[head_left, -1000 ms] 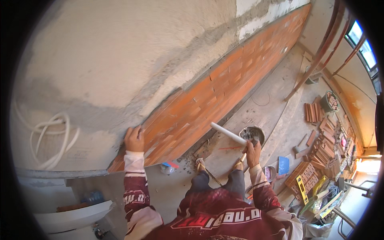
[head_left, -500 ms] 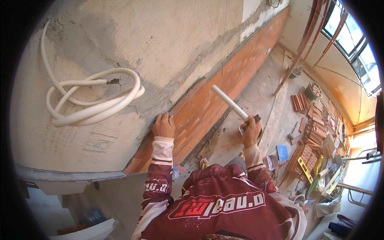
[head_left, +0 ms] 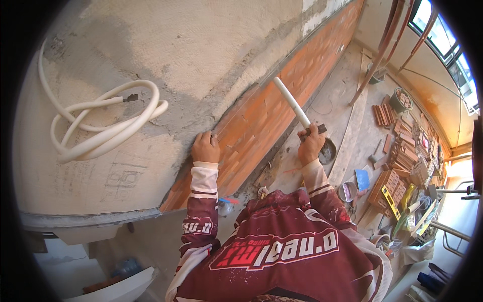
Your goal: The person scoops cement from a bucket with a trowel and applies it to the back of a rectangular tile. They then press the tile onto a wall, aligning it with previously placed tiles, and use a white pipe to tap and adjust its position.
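Head view: the left hand [head_left: 205, 147] lies flat with fingers spread on the brick facing [head_left: 261, 118], just where the orange slips meet the rough grey render [head_left: 201, 45] above. Its grip is open; it holds nothing and only presses on the course. The right hand [head_left: 310, 144] has its grip closed round the lower end of a white tube [head_left: 292, 102], which rises up and to the left until its far tip comes close to the same brick-and-render line; whether the tip touches the wall cannot be told. A small dark piece shows at the fist, too small to make out.

To do this well, I judge the flat hand should keep the slip firmly seated while the tube is kept steady and aimed along the joint, with the wrist firm so the tip does not wander onto the render.

A coiled white hose [head_left: 100, 123] hangs on the render, well apart from both hands. On the floor, a round dark bucket [head_left: 328, 151] sits just beside the right hand, its contents unclear. Farther right, a wooden crate [head_left: 387, 187] holds stacked brick slips, with loose piles near it.
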Motion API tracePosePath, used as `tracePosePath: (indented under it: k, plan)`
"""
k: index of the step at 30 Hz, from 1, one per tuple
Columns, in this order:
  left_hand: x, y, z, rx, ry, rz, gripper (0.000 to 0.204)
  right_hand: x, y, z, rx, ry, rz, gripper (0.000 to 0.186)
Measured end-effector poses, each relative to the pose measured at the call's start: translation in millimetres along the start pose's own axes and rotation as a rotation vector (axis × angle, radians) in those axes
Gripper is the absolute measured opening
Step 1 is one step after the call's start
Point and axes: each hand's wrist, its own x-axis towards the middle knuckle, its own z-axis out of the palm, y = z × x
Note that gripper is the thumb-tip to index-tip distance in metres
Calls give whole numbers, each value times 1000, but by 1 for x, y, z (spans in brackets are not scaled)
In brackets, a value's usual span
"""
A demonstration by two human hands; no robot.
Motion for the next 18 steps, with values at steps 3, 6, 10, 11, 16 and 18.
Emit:
tracePosePath:
  k: [3, 6, 10, 11, 16, 18]
  plan:
    - [0, -1, 1, -10, 10, 4, 16, 4, 4, -3, -17, -46, 26, 9]
    - [0, 0, 0, 1, 3, 8, 15, 9, 4, -9, -78, -129, 58, 10]
    - [3, 3, -1, 8, -11, 7, 15, 16, 1, -11, -129, -176, 66, 11]
    - [2, 3, -3, 10, -8, 13, 15, 18, 0, -12, -161, -209, 94, 11]
    - [4, 9, -4, 1, -38, -11, 15, 20, 1, -14, -164, -151, 66, 12]
    - [4, 9, -4, -2, -49, -22, 15, 19, -3, -17, -205, -140, 54, 12]
